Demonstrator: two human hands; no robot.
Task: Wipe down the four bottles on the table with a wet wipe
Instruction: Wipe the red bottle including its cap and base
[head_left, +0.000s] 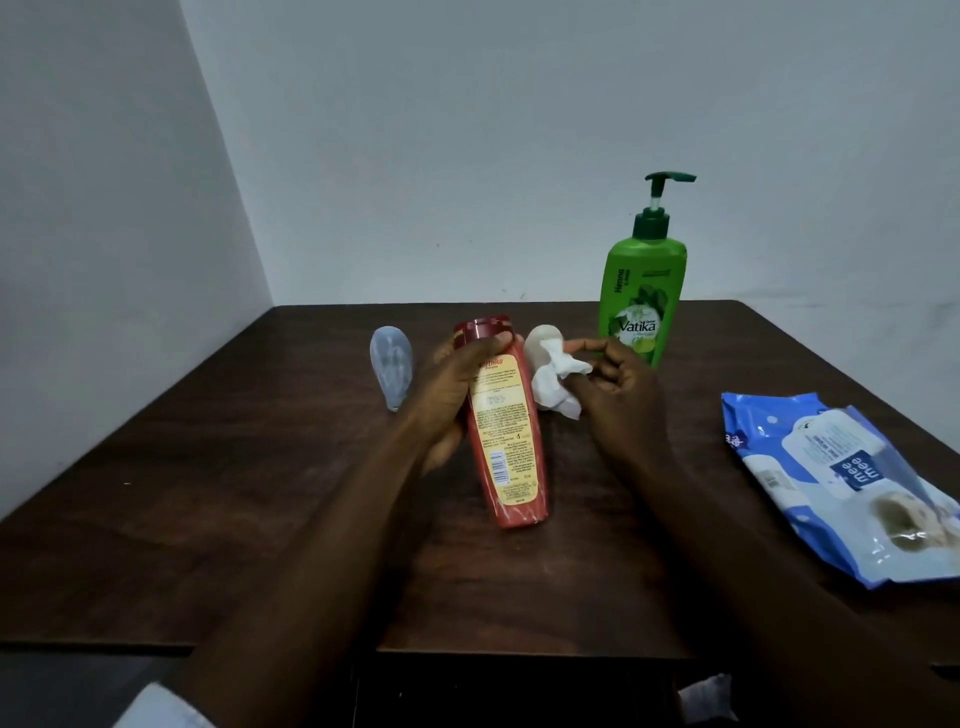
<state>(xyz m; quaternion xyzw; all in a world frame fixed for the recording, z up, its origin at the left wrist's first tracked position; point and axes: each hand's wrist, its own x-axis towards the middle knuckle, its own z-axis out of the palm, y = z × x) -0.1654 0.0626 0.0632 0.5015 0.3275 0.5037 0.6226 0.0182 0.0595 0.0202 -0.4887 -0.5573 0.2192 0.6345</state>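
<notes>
On the dark wooden surface (208, 493), closest in, is the base of the red bottle (511, 452). It lies tilted with its yellow back label up and its red cap pointing away. From this angle I cannot tell whether the base rests on the surface or hangs just above it. The left hand (447, 389) grips the bottle's upper half from the left, fingers curled round the body and thumb up by the cap.

Just right of the bottle, the right hand (621, 387) pinches a crumpled white wet wipe (558, 384) between thumb and fingers, with the forefinger stretched out to the left. The wipe hangs close beside the bottle's neck, not plainly touching it.

Well to the right of the right hand lies a blue and white pack of wipes (841, 483), flat on the surface.

Just beyond the wipe stands a small white bottle (540, 340), partly hidden. A clear bottle (390, 364) stands left of the left hand. Beyond the right hand stands the tall green pump bottle (641, 301), upright near the wall (467, 156).
</notes>
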